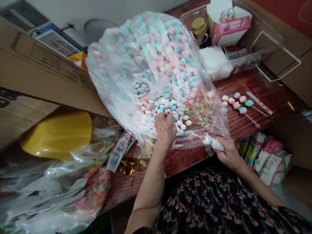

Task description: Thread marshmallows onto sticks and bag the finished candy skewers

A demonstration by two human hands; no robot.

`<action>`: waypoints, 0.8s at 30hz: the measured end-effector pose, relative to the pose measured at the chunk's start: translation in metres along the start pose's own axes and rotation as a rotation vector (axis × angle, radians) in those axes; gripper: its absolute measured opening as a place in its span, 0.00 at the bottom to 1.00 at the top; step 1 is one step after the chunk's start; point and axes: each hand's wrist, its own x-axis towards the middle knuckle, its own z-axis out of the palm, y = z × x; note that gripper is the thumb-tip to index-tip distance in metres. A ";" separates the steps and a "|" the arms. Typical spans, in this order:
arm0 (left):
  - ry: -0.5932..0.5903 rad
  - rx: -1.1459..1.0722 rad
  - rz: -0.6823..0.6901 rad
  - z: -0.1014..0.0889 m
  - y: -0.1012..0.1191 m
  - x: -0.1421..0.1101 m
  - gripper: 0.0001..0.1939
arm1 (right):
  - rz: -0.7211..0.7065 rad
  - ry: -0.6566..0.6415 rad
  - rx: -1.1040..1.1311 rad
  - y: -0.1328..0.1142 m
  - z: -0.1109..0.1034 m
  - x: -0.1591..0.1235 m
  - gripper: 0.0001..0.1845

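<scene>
A big clear plastic bag (117, 68) lies across the table, full of pink, blue and white candies (156, 105). My left hand (166, 126) reaches into its mouth, fingers bent together down on the candies; what they pinch is hidden. Small orange and green ring candies (201, 112) lie in the bag to the right of that hand. At the bag's front right edge, my right hand (226, 149) is closed on a candy skewer (206, 139), a stick threaded with white, blue and orange pieces, with something white near the fingers.
Finished-looking candy skewers (240, 103) lie on the dark red table (234, 125) at right. Behind them, a clear plastic bin (265, 48) holds a pink box (231, 29) and a gold-lidded jar (199, 27). Cardboard (48, 61), a yellow sheet (58, 136) and another candy bag (92, 191) occupy the left.
</scene>
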 end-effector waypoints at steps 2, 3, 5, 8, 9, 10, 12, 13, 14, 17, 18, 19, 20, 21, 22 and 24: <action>0.008 0.006 0.051 -0.001 0.005 -0.004 0.13 | -0.004 0.001 0.007 0.000 0.000 0.000 0.15; 0.004 -0.004 0.090 -0.001 0.008 -0.006 0.13 | -0.004 0.002 0.008 0.001 0.000 0.000 0.14; -0.009 -0.036 0.162 0.000 0.011 -0.009 0.13 | -0.003 0.009 0.010 0.003 0.001 -0.001 0.13; -0.001 -0.089 0.182 0.004 0.011 -0.009 0.11 | 0.004 0.008 0.014 0.006 0.002 -0.004 0.13; 0.006 -0.104 0.166 0.005 0.010 -0.009 0.10 | 0.005 0.003 0.016 0.007 0.003 -0.004 0.14; 0.011 -0.114 0.146 0.006 0.008 -0.008 0.10 | 0.008 -0.004 0.017 0.008 0.003 -0.005 0.14; 0.005 -0.120 0.099 0.007 0.005 -0.006 0.09 | 0.015 -0.010 0.021 0.008 0.003 -0.004 0.15; -0.007 -0.124 0.079 0.006 0.003 -0.005 0.09 | 0.018 -0.006 0.024 0.007 0.002 -0.004 0.14; -0.019 -0.134 0.061 0.005 0.002 -0.004 0.09 | 0.021 0.002 0.027 0.007 0.002 -0.003 0.14; -0.008 -0.235 -0.030 -0.002 0.003 -0.002 0.09 | 0.028 0.031 0.037 0.004 0.000 0.001 0.14; 0.013 -0.311 -0.093 -0.006 0.006 -0.002 0.10 | 0.029 0.039 0.039 0.002 0.000 0.003 0.13; 0.037 -0.414 -0.177 -0.010 0.010 -0.003 0.12 | 0.029 0.042 0.037 0.001 0.000 0.006 0.13; 0.058 -0.537 -0.273 -0.015 0.016 -0.003 0.14 | 0.028 0.045 0.031 0.000 0.001 0.008 0.13; 0.067 -0.671 -0.369 -0.019 0.022 -0.004 0.17 | 0.025 0.047 0.024 -0.001 0.002 0.010 0.12; 0.065 -0.803 -0.460 -0.024 0.029 -0.006 0.19 | 0.023 0.048 0.017 -0.002 0.003 0.012 0.12; 0.039 -1.028 -0.599 -0.030 0.043 -0.008 0.20 | 0.027 0.043 0.009 -0.003 0.005 0.014 0.12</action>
